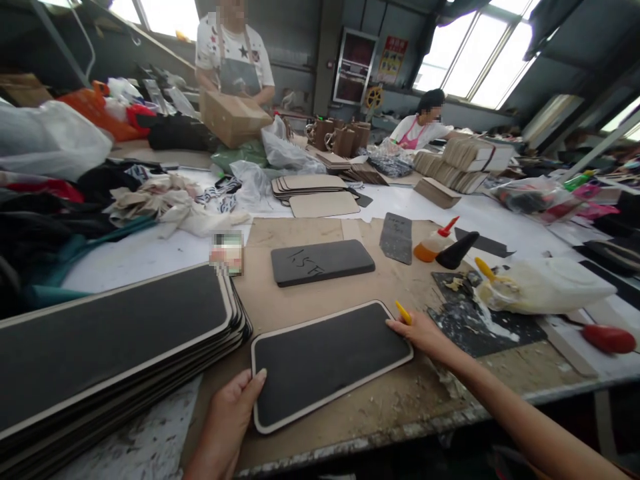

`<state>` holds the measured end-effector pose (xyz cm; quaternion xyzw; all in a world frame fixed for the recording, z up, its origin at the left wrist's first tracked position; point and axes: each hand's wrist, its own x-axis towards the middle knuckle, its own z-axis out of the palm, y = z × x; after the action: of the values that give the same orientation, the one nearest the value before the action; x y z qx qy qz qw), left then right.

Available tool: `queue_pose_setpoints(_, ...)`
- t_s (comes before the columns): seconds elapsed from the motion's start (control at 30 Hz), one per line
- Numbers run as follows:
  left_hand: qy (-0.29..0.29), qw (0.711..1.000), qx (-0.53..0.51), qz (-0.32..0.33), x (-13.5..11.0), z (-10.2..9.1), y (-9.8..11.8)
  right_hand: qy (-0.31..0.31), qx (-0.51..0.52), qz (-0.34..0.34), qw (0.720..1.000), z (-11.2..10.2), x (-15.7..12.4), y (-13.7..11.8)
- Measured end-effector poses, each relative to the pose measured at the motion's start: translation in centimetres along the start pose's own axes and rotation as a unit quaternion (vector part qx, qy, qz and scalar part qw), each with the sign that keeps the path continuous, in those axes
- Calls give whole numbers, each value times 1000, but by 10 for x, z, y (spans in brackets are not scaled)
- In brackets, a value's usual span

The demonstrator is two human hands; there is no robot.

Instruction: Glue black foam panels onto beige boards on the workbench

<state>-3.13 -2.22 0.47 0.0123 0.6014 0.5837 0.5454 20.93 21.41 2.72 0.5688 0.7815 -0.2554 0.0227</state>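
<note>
A dark rounded rectangular panel with a pale border lies on the brown board before me. My left hand grips its left edge, thumb on top. At the far right corner, my right hand pinches the panel between thumb and fingers. A yellow-tipped tool sticks up from that same hand; the rest of it is hidden. Beyond the panel lies a thick dark block with pale-edged handwriting. To the left rises a stack of similar bordered panels.
On the right are a bottle of orange liquid with a red nozzle, a black cone, a white plastic container and a red-handled tool. Two people work across the table, one beside a cardboard box. Fabric scraps lie left.
</note>
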Motion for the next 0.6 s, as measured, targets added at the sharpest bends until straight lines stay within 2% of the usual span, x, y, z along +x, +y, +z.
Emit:
queue_pose_setpoints(0.2,2,1000,3,-26,-2,2,4,-19,67,-5,998,-1,-2,8)
queue_pose_setpoints(0.43,10,999,12,-30,-1,4,5,-14,21,-7,1000,1,0,7)
queue_pose_setpoints(0.6,-5,1000,13,-1,-3,3,5,-9,-9,-18,1000,4,3,5)
